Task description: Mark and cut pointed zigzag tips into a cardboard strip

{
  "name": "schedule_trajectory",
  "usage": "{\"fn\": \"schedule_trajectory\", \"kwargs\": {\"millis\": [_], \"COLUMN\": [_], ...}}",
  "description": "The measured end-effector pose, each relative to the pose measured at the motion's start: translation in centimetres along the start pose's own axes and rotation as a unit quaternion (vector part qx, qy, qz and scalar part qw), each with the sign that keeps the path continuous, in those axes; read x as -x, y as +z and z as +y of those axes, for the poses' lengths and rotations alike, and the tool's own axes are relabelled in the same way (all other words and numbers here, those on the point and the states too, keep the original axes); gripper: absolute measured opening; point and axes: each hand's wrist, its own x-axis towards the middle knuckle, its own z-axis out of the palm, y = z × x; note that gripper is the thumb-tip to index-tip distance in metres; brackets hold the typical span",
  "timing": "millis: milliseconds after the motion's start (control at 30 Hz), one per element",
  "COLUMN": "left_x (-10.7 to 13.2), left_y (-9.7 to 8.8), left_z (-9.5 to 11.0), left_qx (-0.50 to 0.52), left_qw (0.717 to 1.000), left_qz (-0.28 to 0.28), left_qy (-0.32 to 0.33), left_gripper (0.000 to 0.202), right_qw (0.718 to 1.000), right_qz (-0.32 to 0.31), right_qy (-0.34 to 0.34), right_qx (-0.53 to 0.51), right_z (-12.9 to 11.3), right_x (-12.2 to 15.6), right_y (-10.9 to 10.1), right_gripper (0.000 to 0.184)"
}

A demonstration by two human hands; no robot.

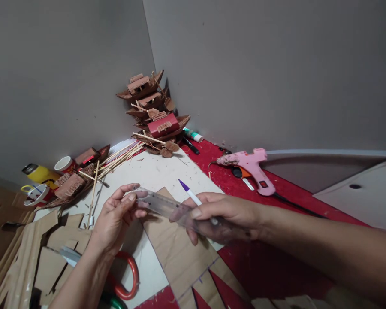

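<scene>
item: brown cardboard piece [176,244], foremost at centre, lying over a white sheet [154,169] and a red table cover [296,212]; purple lines drawn across, pointed cut-outs at the near end.
item: scissors [135,279], red loop and green loop visible, partly hidden under the left forearm.
item: cardboard scraps [56,244], heaped at left.
item: left hand [116,214], thumb and forefinger pinched together on one end of the clear ruler [162,206], the strip raised slantwise above the cardboard.
item: right hand [220,210], fingers clamped on the other end of the ruler, thumb in front, with a white marker [194,197] also in its grip, purple tip bared and pointing away.
item: pink glue gun [249,163], on the red cover, right, cord trailing.
items: two model boats [69,186], left, beside a yellow bottle [43,174] and two cups [64,164].
items: thin wooden sticks [124,156], bundled.
items: black pen [191,146] and white-green tube [193,134], near the corner.
items: stacked model boats [164,125], several, with paddles, against grey walls [270,73].
</scene>
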Motion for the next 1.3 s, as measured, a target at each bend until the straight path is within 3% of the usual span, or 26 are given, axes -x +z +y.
{"fn": "schedule_trajectory", "kwargs": {"millis": [100,200,300,367,467,533,700,867,1067,1300], "left_x": [-0.4,-0.6,0.0,0.9,2.3,2.7,2.1,1.3,1.4,1.8], "left_y": [-0.4,-0.5,0.4,1.6,3.7,4.6,4.1,3.1,3.1,3.0], "left_z": [0.2,0.6,0.5,-0.1,-1.4,-2.0,-1.4,-1.2,-2.6,-3.1], "left_qx": [-0.006,-0.013,-0.038,-0.057,-0.070,-0.067,-0.040,-0.038,-0.058,-0.069], "left_qw": [1.000,0.999,0.997,0.998,0.989,0.987,0.991,0.997,0.992,0.988], "left_qz": [0.000,0.048,0.066,0.020,-0.086,-0.110,-0.097,-0.056,-0.096,-0.127], "left_qy": [0.006,0.018,0.004,-0.035,-0.095,-0.098,-0.077,-0.025,-0.057,-0.058], "left_gripper": [0.033,0.033,0.032,0.034,0.037,0.031,0.023,0.020,0.016,0.015], "right_qw": [0.999,0.996,0.967,0.938,0.932,0.940,0.943,0.964,0.966,0.969], "right_qz": [0.021,0.091,0.211,0.244,0.164,0.122,0.211,0.166,0.191,0.173], "right_qy": [-0.003,-0.026,-0.053,-0.084,-0.141,-0.144,-0.080,-0.021,-0.022,-0.027], "right_qx": [-0.024,0.005,0.134,0.230,0.290,0.286,0.243,0.208,0.173,0.174], "right_z": [-0.2,-0.5,-0.2,0.4,1.4,1.6,0.4,-0.4,-0.1,0.1], "right_x": [0.0,0.1,0.3,0.4,0.6,0.7,0.5,0.2,-0.1,0.1], "right_y": [-0.2,0.3,1.0,1.4,1.7,1.6,0.4,0.1,0.5,0.7], "right_gripper": [0.041,0.042,0.042,0.038,0.027,0.022,0.031,0.018,0.015,0.014]}}
